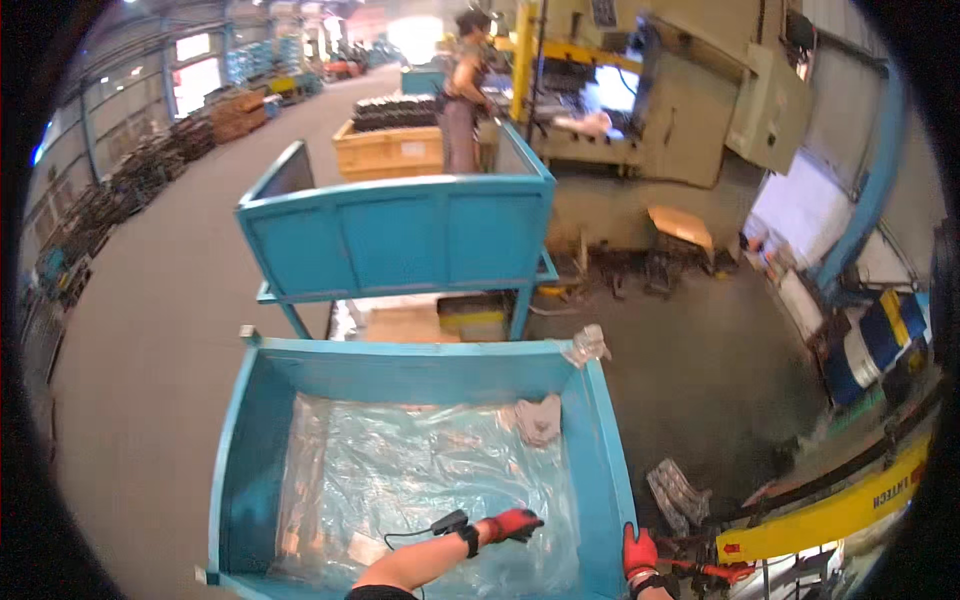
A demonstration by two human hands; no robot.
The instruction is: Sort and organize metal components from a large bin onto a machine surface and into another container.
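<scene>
My left hand (514,525), in a red glove with dark fingertips, reaches over the inside of a blue metal bin (420,360). Its fingers stretch to the right and nothing shows in them. A black strap and a small black device (450,522) with a cable are on that forearm. My right hand (640,555), also red-gloved, is at the bin's right wall, thumb raised apart from the fingers beside the rim. Clear plastic sheeting (400,460) lines the bin floor. A greyish cloth-like piece (539,420) lies in its far right corner.
A second blue bin (400,240) on legs stands just beyond. Another person (465,90) works at a large press (680,110). To my right are a yellow beam (830,510), a perforated metal part (678,495) on the floor and a blue drum (870,345). Crumpled plastic (588,345) hangs on the bin's far corner.
</scene>
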